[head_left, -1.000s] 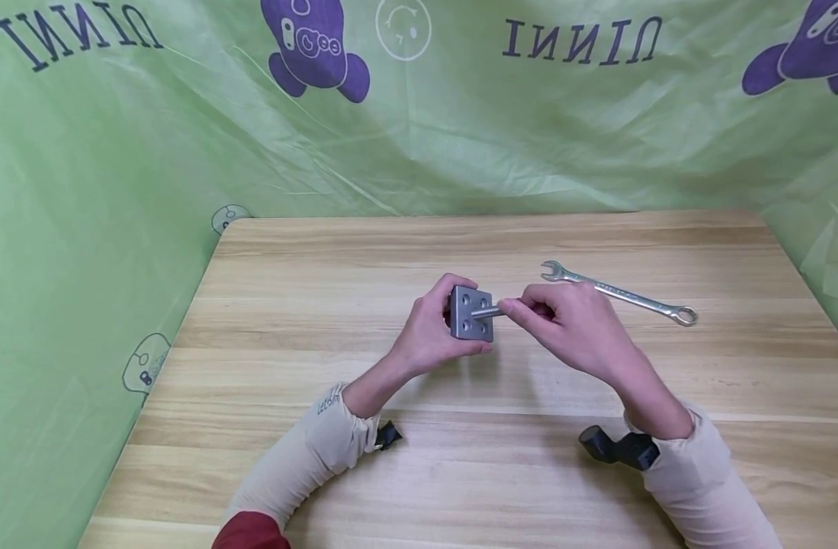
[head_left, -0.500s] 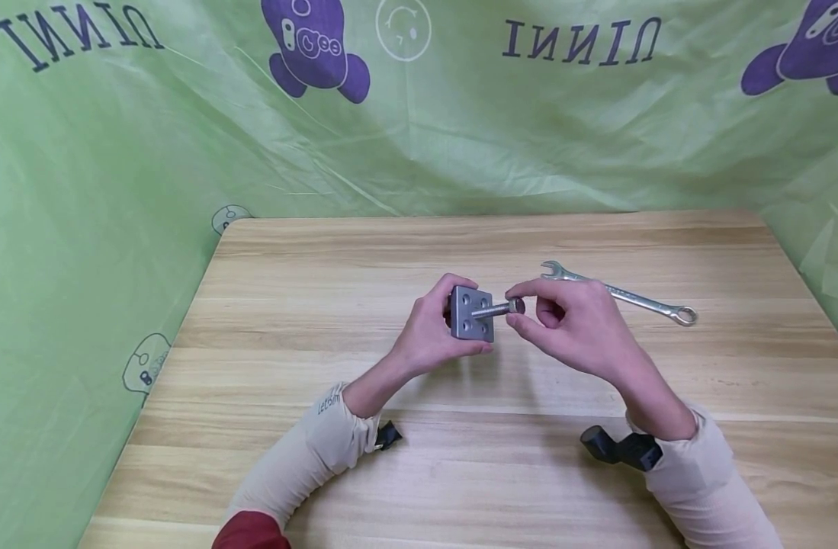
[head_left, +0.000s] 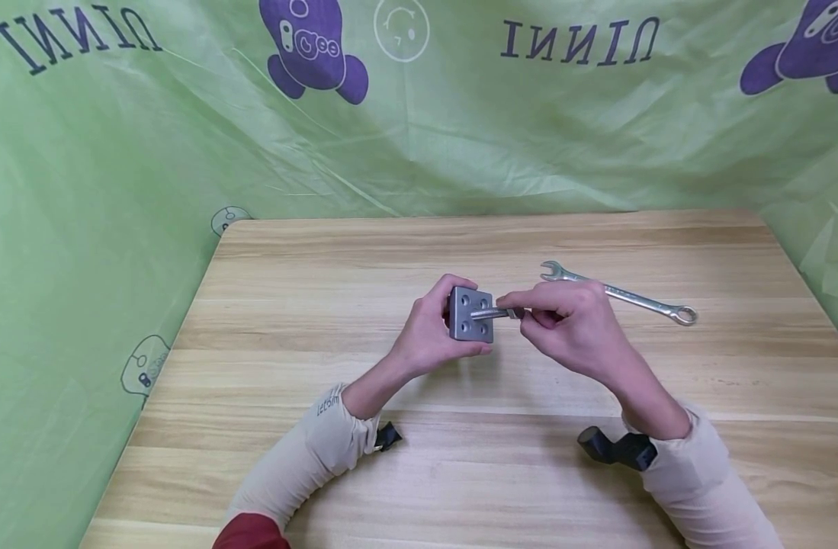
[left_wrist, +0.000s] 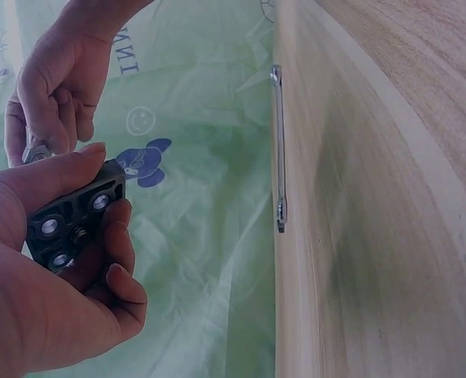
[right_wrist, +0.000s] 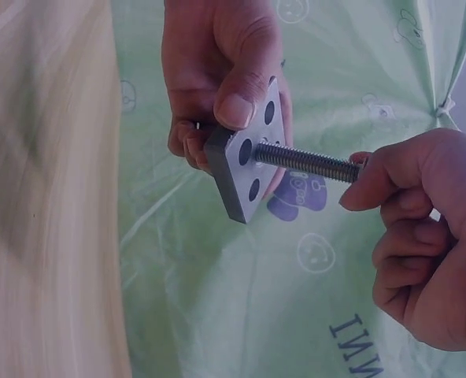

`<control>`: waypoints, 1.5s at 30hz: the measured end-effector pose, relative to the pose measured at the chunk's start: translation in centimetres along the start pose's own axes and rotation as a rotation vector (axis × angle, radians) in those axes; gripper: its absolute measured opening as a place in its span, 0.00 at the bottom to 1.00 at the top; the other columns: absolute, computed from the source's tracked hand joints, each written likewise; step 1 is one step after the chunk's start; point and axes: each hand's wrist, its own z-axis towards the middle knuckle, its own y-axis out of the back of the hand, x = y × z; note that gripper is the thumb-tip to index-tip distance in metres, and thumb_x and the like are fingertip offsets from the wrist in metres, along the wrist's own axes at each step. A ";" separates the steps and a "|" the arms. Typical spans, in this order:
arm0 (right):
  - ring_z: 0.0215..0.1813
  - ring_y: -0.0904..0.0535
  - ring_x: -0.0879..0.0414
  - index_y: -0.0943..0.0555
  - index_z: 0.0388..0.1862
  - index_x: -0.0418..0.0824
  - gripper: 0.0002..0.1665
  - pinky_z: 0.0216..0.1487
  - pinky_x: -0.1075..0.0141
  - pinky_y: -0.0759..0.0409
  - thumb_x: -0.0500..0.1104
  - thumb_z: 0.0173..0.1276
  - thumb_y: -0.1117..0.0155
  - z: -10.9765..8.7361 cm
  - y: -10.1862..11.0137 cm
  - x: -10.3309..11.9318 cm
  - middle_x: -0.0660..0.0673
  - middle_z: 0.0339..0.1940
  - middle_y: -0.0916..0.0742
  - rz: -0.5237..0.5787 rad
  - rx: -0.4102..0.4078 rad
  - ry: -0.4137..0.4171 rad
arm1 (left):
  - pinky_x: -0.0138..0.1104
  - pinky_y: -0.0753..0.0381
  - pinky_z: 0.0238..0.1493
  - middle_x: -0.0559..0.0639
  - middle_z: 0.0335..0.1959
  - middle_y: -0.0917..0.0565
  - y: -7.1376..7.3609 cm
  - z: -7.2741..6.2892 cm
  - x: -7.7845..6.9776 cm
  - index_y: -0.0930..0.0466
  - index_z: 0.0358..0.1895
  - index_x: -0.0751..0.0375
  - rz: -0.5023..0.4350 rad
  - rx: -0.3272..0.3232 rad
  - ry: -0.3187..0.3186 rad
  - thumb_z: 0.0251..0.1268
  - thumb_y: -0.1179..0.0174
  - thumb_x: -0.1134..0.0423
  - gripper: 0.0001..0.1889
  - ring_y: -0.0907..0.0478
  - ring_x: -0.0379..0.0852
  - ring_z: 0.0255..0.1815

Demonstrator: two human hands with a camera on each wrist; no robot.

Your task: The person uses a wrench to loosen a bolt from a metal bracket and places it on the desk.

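My left hand (head_left: 419, 335) grips a grey square metal plate (head_left: 474, 333) by its edges, thumb and fingers on opposite sides. Holes show near the plate's corners. A long threaded bolt (right_wrist: 308, 161) stands out of the plate's middle, pointing to the right. At its far end my right hand (head_left: 576, 324) pinches the bolt's head, which the fingers mostly cover in the head view. The left wrist view shows the plate's dark back (left_wrist: 75, 211) with several shiny round ends in it. Both hands are raised above the table.
A combination wrench (head_left: 641, 299) lies on the wooden table (head_left: 288, 305), behind and to the right of my right hand. Black wrist devices (head_left: 618, 448) sit at both sleeves. A green printed cloth (head_left: 419, 145) hangs behind and beside the table.
Half a second ago my right fingers were spread apart around the bolt's head; now they pinch it again, as they did a second ago. My left hand and the plate stay nearly still.
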 end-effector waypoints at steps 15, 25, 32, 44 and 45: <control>0.19 0.37 0.63 0.17 0.24 0.49 0.14 0.24 0.69 0.38 0.55 0.64 0.29 0.2 1.0 0.7 0.56 0.13 0.30 -0.241 0.210 -0.428 | 0.32 0.19 0.45 0.62 0.51 0.15 0.0 0.0 0.0 0.31 0.60 0.62 0.009 -0.011 0.011 0.38 0.20 0.73 0.41 0.16 0.50 0.44; 0.20 0.37 0.64 0.16 0.24 0.48 0.13 0.24 0.70 0.37 0.50 0.67 0.31 0.3 0.7 0.7 0.56 0.12 0.30 -0.207 0.255 -0.403 | 0.31 0.18 0.44 0.62 0.50 0.14 0.0 0.0 0.0 0.31 0.61 0.63 0.017 -0.012 0.007 0.38 0.20 0.72 0.41 0.16 0.49 0.43; 0.19 0.40 0.68 0.13 0.31 0.49 0.03 0.23 0.71 0.39 0.45 0.59 0.25 0.0 0.9 0.6 0.58 0.12 0.31 -0.185 0.189 -0.292 | 0.31 0.18 0.43 0.61 0.51 0.15 0.0 0.0 -0.1 0.31 0.60 0.61 0.006 -0.011 0.015 0.38 0.20 0.73 0.40 0.16 0.49 0.43; 0.20 0.42 0.71 0.10 0.37 0.43 0.18 0.22 0.77 0.41 0.27 0.49 0.30 -0.1 0.9 0.1 0.60 0.12 0.32 -0.052 0.111 -0.107 | 0.30 0.18 0.43 0.63 0.51 0.15 -0.1 0.0 0.1 0.31 0.61 0.64 0.010 -0.003 0.011 0.38 0.20 0.73 0.41 0.15 0.51 0.44; 0.20 0.41 0.71 0.10 0.36 0.43 0.19 0.22 0.77 0.40 0.25 0.49 0.32 -0.1 0.8 0.1 0.59 0.12 0.31 -0.041 0.103 -0.078 | 0.30 0.18 0.43 0.63 0.51 0.15 -0.1 0.0 0.1 0.31 0.61 0.64 0.013 -0.002 0.008 0.38 0.20 0.73 0.41 0.15 0.52 0.44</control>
